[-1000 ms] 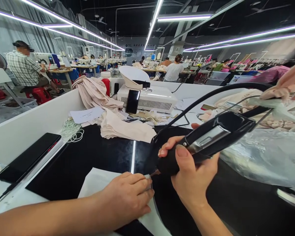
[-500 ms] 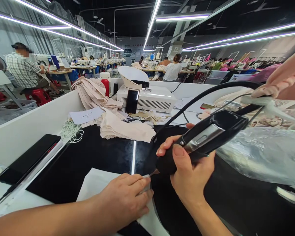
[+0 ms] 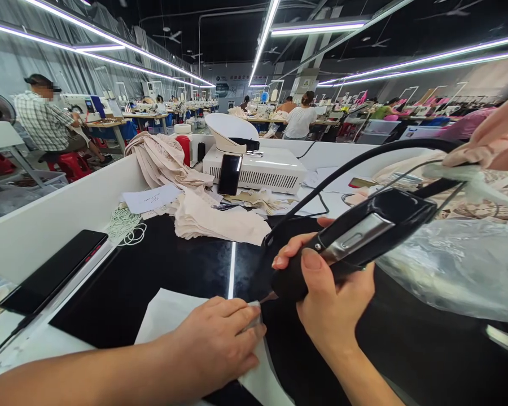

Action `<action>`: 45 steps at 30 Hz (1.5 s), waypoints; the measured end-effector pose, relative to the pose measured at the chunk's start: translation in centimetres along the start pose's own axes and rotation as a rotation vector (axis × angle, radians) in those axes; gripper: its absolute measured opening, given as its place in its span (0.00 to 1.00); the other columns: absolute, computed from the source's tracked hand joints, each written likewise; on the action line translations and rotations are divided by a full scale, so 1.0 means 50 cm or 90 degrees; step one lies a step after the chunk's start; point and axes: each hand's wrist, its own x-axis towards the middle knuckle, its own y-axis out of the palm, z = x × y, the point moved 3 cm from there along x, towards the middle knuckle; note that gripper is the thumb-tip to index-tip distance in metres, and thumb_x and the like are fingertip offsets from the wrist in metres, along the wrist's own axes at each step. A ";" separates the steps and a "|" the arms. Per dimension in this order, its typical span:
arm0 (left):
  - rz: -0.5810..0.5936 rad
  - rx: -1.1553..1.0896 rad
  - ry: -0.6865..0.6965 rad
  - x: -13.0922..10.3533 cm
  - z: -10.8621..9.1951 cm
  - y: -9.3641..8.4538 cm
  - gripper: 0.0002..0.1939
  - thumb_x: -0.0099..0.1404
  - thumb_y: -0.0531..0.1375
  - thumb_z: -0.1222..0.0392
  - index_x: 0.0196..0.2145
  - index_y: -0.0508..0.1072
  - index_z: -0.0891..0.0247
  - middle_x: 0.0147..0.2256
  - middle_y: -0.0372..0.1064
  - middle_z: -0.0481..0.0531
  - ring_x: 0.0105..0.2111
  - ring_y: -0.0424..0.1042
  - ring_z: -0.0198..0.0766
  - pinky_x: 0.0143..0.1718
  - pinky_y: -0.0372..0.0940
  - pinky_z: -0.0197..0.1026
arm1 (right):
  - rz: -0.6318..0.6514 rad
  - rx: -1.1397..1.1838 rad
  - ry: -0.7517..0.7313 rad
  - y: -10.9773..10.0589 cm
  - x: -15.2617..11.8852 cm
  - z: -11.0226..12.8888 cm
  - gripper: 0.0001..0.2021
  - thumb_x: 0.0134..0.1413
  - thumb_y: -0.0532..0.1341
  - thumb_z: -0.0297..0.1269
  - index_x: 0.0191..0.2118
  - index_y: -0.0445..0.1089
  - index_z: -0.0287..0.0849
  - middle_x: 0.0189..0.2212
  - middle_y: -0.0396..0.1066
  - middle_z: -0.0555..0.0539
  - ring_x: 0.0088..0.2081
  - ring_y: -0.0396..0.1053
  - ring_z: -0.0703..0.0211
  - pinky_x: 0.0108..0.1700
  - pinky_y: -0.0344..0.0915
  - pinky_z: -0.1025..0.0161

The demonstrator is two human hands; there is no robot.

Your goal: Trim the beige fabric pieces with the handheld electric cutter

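Note:
My right hand [image 3: 330,287] is wrapped round a black handheld tool [image 3: 355,237] with a silver side plate, tilted with its upper end to the right. A black cable runs from that end. The tool's thin tip points left, close to the fingertips of my left hand [image 3: 224,338]. Under my left hand lies a white sheet [image 3: 169,310] on the black mat [image 3: 186,265]. The fingers of my left hand are together and bent over a small pale piece at the sheet's edge, mostly hidden by them.
Beyond the mat are stacked beige fabric pieces [image 3: 220,220], a phone [image 3: 230,173] and a white vented box [image 3: 275,172]. Another phone [image 3: 55,270] and green elastic bands [image 3: 125,225] lie left. A plastic bag [image 3: 461,270] is right. People sit in the background.
The whole view has shifted slightly, so things appear a little further right. Both hands hold nearly the same pose, and the tool tip stays by my left fingertips.

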 end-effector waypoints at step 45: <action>-0.004 0.045 0.042 0.022 -0.006 -0.010 0.19 0.99 0.59 0.57 0.59 0.90 0.68 0.58 0.93 0.55 0.59 0.89 0.41 0.64 0.78 0.40 | -0.064 -0.022 0.047 0.000 -0.008 -0.012 0.29 0.65 0.87 0.55 0.59 0.75 0.56 0.30 0.81 0.59 0.24 0.74 0.55 0.30 0.80 0.55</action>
